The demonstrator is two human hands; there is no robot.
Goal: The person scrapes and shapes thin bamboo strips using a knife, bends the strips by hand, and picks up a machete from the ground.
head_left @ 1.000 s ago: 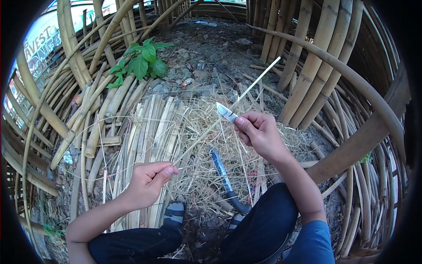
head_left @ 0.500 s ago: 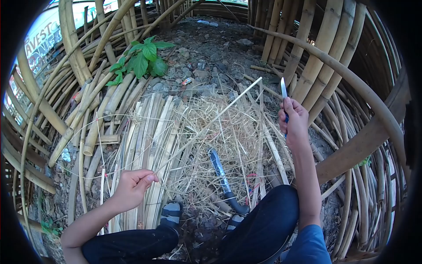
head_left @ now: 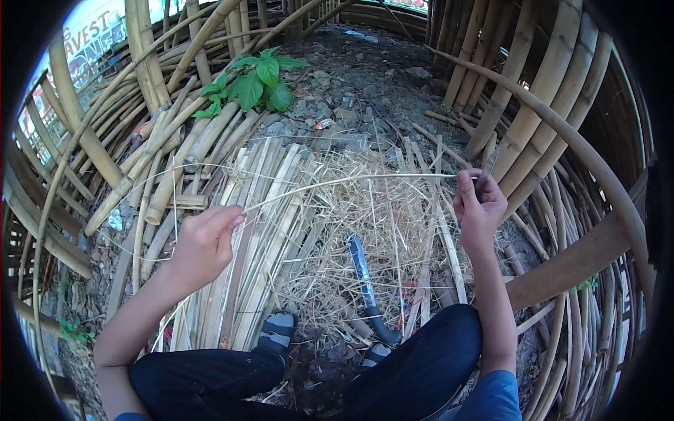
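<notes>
A thin bamboo strip (head_left: 337,182) spans the gap between my hands, bowed slightly upward. Its near end is pinched in the closed fingers of my left hand (head_left: 203,242), and a long thin tail trails off to the left. My right hand (head_left: 481,203) is closed around a small knife, whose blade is blurred and mostly hard to make out. The strip's other end meets the thumb of that hand. Below the strip, a large knife (head_left: 363,274) with a dark handle lies on a heap of bamboo shavings (head_left: 323,245), touched by neither hand.
Split bamboo slats (head_left: 256,210) lie side by side left of the shavings. Bamboo poles (head_left: 540,105) rise at the right, crossed by a curved pole (head_left: 562,126). A leafy plant (head_left: 256,84) grows at the back left, beside stony ground (head_left: 351,91). My knees flank the work area.
My right hand has come down and tilted the knife, so it now meets the strip's far end. My left hand has risen. The strip went from slanting upward to nearly level and bowed.
</notes>
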